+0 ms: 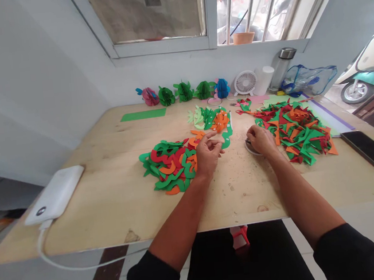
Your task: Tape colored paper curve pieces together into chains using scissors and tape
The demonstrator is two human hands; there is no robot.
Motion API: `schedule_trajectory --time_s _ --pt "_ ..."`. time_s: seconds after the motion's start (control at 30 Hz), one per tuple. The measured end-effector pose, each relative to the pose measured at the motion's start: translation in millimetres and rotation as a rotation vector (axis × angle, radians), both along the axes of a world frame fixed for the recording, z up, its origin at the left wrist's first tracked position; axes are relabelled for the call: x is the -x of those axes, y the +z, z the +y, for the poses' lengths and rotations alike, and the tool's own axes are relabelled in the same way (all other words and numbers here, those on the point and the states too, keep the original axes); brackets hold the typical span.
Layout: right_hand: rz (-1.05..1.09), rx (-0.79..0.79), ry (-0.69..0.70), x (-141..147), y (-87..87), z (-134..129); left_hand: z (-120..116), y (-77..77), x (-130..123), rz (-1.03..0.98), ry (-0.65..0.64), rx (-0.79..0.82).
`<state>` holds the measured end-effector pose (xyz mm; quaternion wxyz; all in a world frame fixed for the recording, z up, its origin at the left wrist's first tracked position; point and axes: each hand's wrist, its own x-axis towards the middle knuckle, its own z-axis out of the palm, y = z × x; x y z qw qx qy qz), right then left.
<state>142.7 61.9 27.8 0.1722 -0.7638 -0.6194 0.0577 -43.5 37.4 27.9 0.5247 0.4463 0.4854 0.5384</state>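
Paper cut-outs (168, 166) in curved green, red and orange shapes are heaped near the centre of the frame, just left of the left hand (208, 152), by which their right edge is partly covered. That hand's fingers are loosely curled; whether anything is pinched cannot be told. Right of centre, the right hand (261, 139) is held at a small round dish (250, 148), its fingers bunched, their grip hidden. A wavy green strip (225, 143) is seen between the hands; angular paper scraps (301, 130) are piled farther right.
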Motion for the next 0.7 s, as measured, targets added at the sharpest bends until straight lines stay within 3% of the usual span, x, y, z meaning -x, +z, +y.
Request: schedule_trajectory --time_s 0.17,0.33,0.47,0.7 --pt "0.547 -0.163 0.127 1.6 -3.1 3.3 -0.5 0.4 -0.1 -0.008 0.012 -0.006" --pt "1.084 -0.035 0.229 8.5 2.6 -1.3 -4.1 6.0 0.6 0.009 0.012 0.042" --pt "1.254 0.038 0.257 12.1 10.4 -7.5 -5.9 9.7 0.9 0.008 0.018 0.043" --pt "1.371 0.138 0.344 20.0 14.1 -13.4 -4.9 8.6 -0.1 0.002 0.008 0.047"
